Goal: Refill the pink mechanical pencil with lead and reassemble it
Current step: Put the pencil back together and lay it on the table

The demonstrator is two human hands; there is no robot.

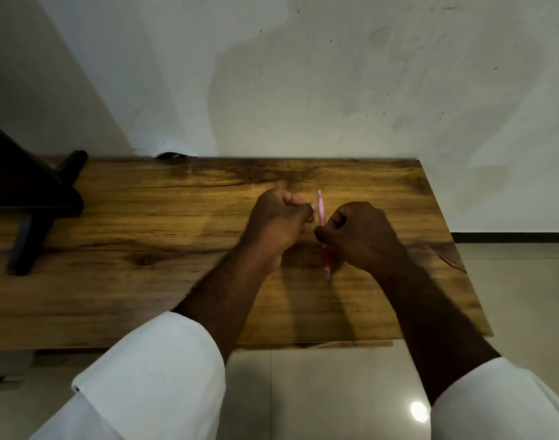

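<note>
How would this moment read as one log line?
right hand: grips pink pencil upright | left hand: pinches near top | table: wooden

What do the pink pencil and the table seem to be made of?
Pencil: likely plastic. It looks smooth and partly see-through, pale pink at the upper end and deeper pink at the lower end.
Table: wood or a wood-look laminate. It shows brown grain streaks and dark knots, with a slight sheen; which one cannot be told from here.

Beyond the hands we see a stained, speckled white wall (335, 74) behind the wooden table (144, 281), a dark stand (33, 201) resting far to their left, and glossy pale floor tiles (335, 392) beneath them catching a bright light reflection (418, 411).
</note>
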